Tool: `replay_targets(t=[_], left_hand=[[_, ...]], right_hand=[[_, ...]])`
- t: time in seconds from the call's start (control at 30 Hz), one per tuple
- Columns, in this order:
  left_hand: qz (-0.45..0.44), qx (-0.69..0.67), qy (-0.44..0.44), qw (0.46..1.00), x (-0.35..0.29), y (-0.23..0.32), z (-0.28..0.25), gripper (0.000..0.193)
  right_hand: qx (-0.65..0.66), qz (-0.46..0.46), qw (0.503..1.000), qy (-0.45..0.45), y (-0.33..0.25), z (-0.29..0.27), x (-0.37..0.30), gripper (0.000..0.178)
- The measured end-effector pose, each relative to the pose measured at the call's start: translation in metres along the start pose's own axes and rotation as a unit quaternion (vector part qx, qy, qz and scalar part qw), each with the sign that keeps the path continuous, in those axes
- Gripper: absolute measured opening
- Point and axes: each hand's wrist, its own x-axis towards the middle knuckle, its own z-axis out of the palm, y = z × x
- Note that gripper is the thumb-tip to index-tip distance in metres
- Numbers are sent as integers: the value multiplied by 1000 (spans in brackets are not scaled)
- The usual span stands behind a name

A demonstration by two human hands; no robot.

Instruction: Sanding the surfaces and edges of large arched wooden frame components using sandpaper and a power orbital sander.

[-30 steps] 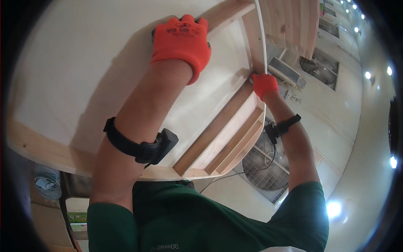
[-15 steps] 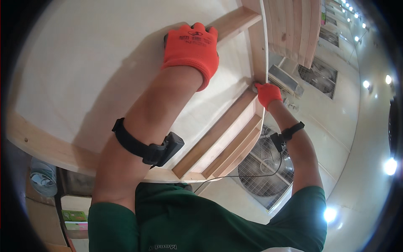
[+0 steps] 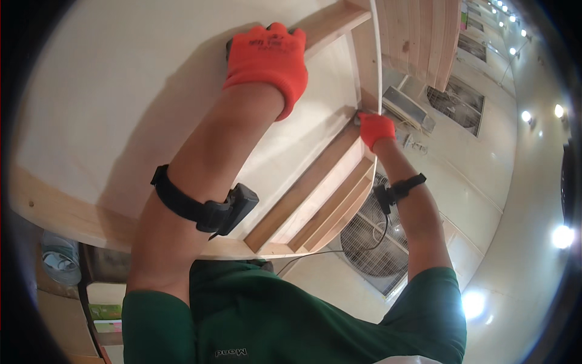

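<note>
Wooden panel (image 3: pixel 79 121) is filling the head view to the left of, below and beyond the left hand (image 3: pixel 267 57), its broad face looking smooth and creamy white. Light tan wood is forming its curved rim (image 3: pixel 66 212), which is showing a small dark spot far to the left of and below that hand. A straight crossbar (image 3: pixel 339 27) is running away from the left hand toward the upper right, meeting the panel's side there. Below the right hand (image 3: pixel 376 128), a second crossbar (image 3: pixel 303 191) is slanting down to the left, with narrow slats (image 3: pixel 330 215) lying beside it and leaving long, shallow compartments between them. A soft shadow is darkening the white face left of the left forearm.

Wearing an orange glove, the left hand is lying knuckles-up at the first crossbar, its fingers bending; its fingertips are hiding from view, so I cannot tell whether it is clamping the wood. Also gloved in orange, the right hand is touching the corner where the second crossbar is meeting the panel's side; its fingers are looking bunched, but I cannot tell what they are gripping.
</note>
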Motion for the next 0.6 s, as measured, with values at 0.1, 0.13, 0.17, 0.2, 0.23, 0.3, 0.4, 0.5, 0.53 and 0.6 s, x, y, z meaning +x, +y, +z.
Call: replay_targets(t=[0.1,0.13,0.17,0.2,0.23,0.3,0.4,0.5,0.53,0.6], left_hand=[[-7,-12,-3,1000,3,-1,0,45],[-10,-4,-14,1000,4,1,0,45],[-10,3,-27,1000,4,3,1,45],[-7,2,-29,1000,5,4,2,45],[0,3,-6,1000,6,5,3,45],[4,5,9,1000,0,3,5,45],[-3,-28,-3,1000,-2,0,2,43],[-1,9,-12,1000,5,4,-3,44],[1,7,-13,1000,5,5,-2,44],[1,-10,2,1000,5,1,0,45]], right_hand=[[67,-34,992,97,12,28,-16,39],[46,-13,995,89,15,28,-12,38],[46,-14,995,88,18,24,-9,38],[37,-6,997,72,22,20,-5,39],[28,2,998,55,27,17,-2,40],[49,-18,996,66,27,14,-7,42],[38,-38,997,51,30,6,-27,44],[56,-7,997,44,39,4,-16,42],[51,-32,996,70,41,9,-10,39],[48,-22,996,67,27,15,1,41]])
